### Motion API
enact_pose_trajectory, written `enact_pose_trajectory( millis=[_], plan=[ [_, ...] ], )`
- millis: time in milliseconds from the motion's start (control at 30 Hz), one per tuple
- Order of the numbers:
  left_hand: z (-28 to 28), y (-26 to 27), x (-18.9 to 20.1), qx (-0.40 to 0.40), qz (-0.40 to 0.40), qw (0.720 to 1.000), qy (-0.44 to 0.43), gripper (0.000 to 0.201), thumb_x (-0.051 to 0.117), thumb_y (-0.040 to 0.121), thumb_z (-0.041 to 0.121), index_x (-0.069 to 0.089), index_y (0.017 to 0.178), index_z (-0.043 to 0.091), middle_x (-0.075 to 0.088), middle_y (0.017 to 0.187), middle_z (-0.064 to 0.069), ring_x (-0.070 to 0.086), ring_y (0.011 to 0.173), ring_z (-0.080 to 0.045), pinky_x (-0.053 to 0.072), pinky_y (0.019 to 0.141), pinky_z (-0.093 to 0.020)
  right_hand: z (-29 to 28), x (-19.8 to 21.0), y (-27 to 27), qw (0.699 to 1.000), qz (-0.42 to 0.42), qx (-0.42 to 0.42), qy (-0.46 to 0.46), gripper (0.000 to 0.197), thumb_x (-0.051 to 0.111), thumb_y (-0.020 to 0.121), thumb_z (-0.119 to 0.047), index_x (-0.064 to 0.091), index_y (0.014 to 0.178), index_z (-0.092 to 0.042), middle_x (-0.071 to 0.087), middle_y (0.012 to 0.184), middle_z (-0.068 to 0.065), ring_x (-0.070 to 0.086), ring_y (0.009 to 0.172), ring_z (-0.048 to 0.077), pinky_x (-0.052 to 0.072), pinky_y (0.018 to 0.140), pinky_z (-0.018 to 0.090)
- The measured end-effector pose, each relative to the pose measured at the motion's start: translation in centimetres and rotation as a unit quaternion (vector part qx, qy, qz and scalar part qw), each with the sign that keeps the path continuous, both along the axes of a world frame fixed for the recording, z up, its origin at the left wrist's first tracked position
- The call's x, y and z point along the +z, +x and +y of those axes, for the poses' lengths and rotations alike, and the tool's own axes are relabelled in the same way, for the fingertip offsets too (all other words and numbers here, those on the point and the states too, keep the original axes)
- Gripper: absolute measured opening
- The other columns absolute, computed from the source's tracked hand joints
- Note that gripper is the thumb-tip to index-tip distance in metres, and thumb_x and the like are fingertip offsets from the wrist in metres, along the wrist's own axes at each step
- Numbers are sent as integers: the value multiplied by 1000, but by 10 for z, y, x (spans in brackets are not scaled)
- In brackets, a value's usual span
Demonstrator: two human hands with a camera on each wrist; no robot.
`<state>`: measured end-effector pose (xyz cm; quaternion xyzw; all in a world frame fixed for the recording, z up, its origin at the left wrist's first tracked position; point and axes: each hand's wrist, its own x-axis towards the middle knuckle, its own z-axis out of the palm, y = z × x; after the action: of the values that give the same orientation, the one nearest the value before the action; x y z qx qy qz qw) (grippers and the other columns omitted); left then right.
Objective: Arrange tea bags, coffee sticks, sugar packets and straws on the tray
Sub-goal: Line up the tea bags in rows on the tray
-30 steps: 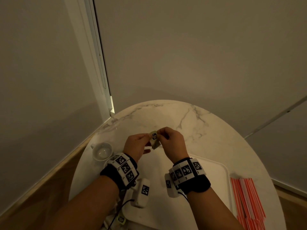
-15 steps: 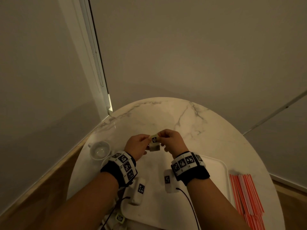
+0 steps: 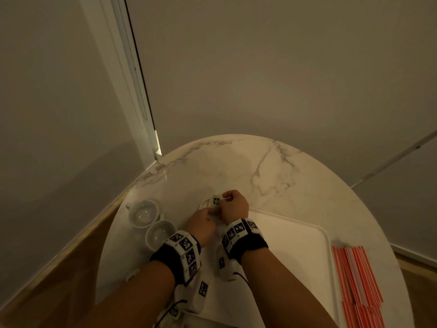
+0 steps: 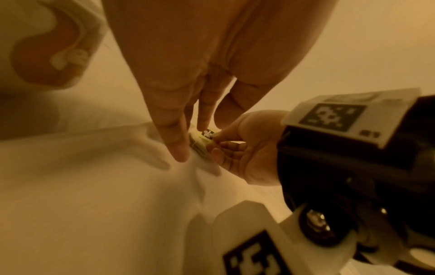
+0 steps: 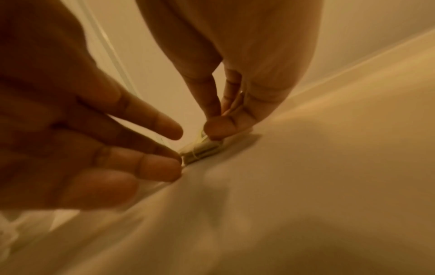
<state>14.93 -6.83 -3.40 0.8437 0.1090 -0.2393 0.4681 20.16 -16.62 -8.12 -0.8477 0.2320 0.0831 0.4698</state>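
Both hands meet at the far left corner of the white tray (image 3: 295, 237) on the round table (image 3: 236, 166). Between them is a small tea bag (image 3: 214, 202) with a paper tag. It sits low, right at the tray top, just past the fingertips of both hands.

The right hand (image 3: 233, 204) is curled. Its thumb and fingers pinch the top of the tea bag by the tag. From the left wrist, the right fingers (image 4: 213, 136) sit on the tag.

The left hand (image 3: 201, 224) is on the near left side of the tea bag. Its fingers are mostly straight and point down. The fingertips (image 5: 162, 167) touch the end of the tea bag.

Two white cups (image 3: 151, 223) stand on the table, left of the hands. Red and white straws (image 3: 357, 275) lie on the table, right of the tray, well apart from the hands.
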Motion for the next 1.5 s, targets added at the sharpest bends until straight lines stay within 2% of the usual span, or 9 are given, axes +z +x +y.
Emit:
enact_pose_trajectory(
  millis=[100, 200, 300, 533, 700, 1000, 1200, 1300, 1500],
  plan=[
    [0, 1, 4, -2, -4, 1000, 9, 43, 38, 95, 1, 49, 135, 10, 50, 139, -9, 46, 127, -24, 33, 89, -18, -2, -2, -4, 999, -21, 18, -30, 23, 62, 84, -10, 59, 107, -14, 63, 98, 6, 57, 84, 19, 46, 73, 28],
    [1, 3, 1, -12, 2, 1000, 15, 43, 38, 95, 3, 47, 136, 8, 48, 140, -12, 46, 127, -25, 34, 90, -20, -8, -6, -9, 997, -40, 25, -59, 22, 56, 84, -6, 60, 105, -11, 61, 103, 8, 55, 87, 20, 39, 72, 25],
    [3, 4, -7, -31, 15, 999, 25, 45, 38, 94, 5, 47, 138, 11, 44, 142, -14, 44, 128, -28, 35, 100, -27, -10, -8, -14, 997, -29, 41, -64, 17, 55, 85, -6, 62, 101, -8, 66, 102, 10, 61, 95, 25, 42, 75, 25],
    [2, 9, -26, -44, 15, 998, 32, 49, 40, 88, 4, 52, 134, 14, 48, 136, -14, 51, 120, -30, 41, 104, -37, -2, -10, -12, 996, -34, 57, -57, 19, 56, 87, -8, 65, 103, -8, 69, 103, 11, 63, 97, 26, 46, 80, 27],
    [3, 11, -24, -39, 3, 999, 16, 49, 41, 86, 0, 56, 130, 15, 46, 136, -9, 49, 122, -29, 38, 102, -30, -1, -10, -11, 996, -32, 65, -57, 19, 57, 86, -8, 64, 104, -8, 68, 104, 10, 62, 98, 24, 41, 76, 21],
    [6, 11, -23, -33, -5, 999, 29, 45, 39, 91, 3, 54, 132, 13, 42, 141, -12, 45, 127, -28, 34, 105, -31, 0, -11, -16, 995, -34, 72, -57, 18, 59, 85, -7, 64, 102, -8, 68, 102, 9, 62, 95, 23, 41, 75, 22],
    [6, 9, -23, -23, -25, 999, 40, 37, 42, 91, 3, 59, 123, 7, 43, 136, -10, 50, 119, -27, 38, 98, -26, 1, -12, -18, 996, -31, 69, -53, 17, 63, 82, -9, 64, 99, -8, 68, 99, 7, 61, 92, 21, 41, 75, 22],
    [5, 11, -25, -13, -34, 999, 39, 37, 43, 90, 2, 51, 127, 3, 29, 143, -9, 44, 124, -25, 33, 105, -27, 2, -15, -18, 996, -33, 62, -53, 16, 64, 81, -9, 64, 96, -9, 69, 96, 7, 61, 87, 19, 43, 73, 23],
    [2, 26, -25, -78, 6, 994, 74, 63, 38, 90, 2, 21, 150, 12, 5, 160, 0, 16, 145, -21, 16, 115, -28, 2, -14, -17, 995, -26, 79, -54, 19, 65, 79, -8, 64, 98, -9, 67, 98, 6, 61, 90, 20, 44, 75, 23]
  ],
)
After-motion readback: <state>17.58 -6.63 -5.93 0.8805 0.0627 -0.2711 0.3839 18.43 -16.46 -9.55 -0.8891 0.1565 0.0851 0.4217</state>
